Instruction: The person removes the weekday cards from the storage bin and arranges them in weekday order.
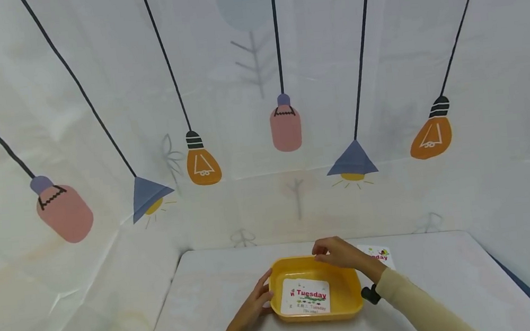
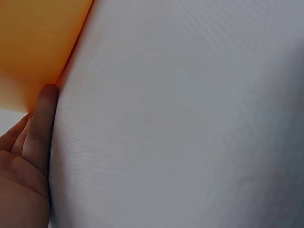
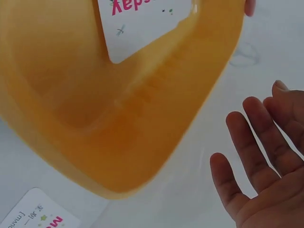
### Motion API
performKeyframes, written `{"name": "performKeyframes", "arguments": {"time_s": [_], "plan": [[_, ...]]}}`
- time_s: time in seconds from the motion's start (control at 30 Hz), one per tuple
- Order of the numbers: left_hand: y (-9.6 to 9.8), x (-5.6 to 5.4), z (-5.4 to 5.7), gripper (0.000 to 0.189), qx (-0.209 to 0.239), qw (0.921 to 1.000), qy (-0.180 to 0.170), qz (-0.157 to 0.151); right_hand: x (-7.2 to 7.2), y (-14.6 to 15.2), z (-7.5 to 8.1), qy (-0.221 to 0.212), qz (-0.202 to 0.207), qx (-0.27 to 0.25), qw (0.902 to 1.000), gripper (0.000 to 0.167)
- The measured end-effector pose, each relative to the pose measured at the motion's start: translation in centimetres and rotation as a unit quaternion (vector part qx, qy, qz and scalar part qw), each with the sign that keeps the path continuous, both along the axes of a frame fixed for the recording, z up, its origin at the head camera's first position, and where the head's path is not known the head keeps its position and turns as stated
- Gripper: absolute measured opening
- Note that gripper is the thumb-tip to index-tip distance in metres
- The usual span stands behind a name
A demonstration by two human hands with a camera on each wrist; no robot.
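Observation:
A yellow plastic tray [image 1: 344,288] with rounded corners sits on the white table. Inside it, toward the left, lies a white card [image 1: 304,296] printed "Tuesday" in red. My left hand [image 1: 254,306] rests against the tray's left wall, its fingers [image 2: 40,123] extended along the outside. The right hand [image 1: 343,254] is over the tray's far rim with nothing in it. In the right wrist view that hand [image 3: 266,161] shows spread, slightly bent fingers beside the tray wall.
Another white card [image 1: 382,254] lies on the table behind the right wrist, partly covered by it; the right wrist view shows pink lettering starting with "M" on a card [image 3: 38,213]. White cloth [image 1: 245,204] with printed lamps hangs beyond the table's far edge.

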State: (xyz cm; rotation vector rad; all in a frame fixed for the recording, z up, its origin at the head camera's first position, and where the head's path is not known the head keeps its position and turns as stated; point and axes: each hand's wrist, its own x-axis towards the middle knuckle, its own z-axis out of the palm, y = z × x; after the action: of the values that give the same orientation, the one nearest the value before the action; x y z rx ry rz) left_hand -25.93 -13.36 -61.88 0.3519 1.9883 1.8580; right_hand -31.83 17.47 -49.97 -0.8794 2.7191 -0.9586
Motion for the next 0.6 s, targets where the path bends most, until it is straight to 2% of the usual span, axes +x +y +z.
{"name": "performKeyframes", "arguments": {"time_s": [0.3,0.6], "plan": [[0.1,0.3,-0.6,0.062,-0.013,0.9998,-0.001,0.017,-0.1,-0.6,-0.5,-0.037,0.019,0.002,0.9991,0.011],[-0.1,0.1,-0.3,0.061,-0.001,1.0,0.008,0.002,-0.4,-0.8,-1.1,-0.035,0.054,0.0,0.9979,0.017]]}}
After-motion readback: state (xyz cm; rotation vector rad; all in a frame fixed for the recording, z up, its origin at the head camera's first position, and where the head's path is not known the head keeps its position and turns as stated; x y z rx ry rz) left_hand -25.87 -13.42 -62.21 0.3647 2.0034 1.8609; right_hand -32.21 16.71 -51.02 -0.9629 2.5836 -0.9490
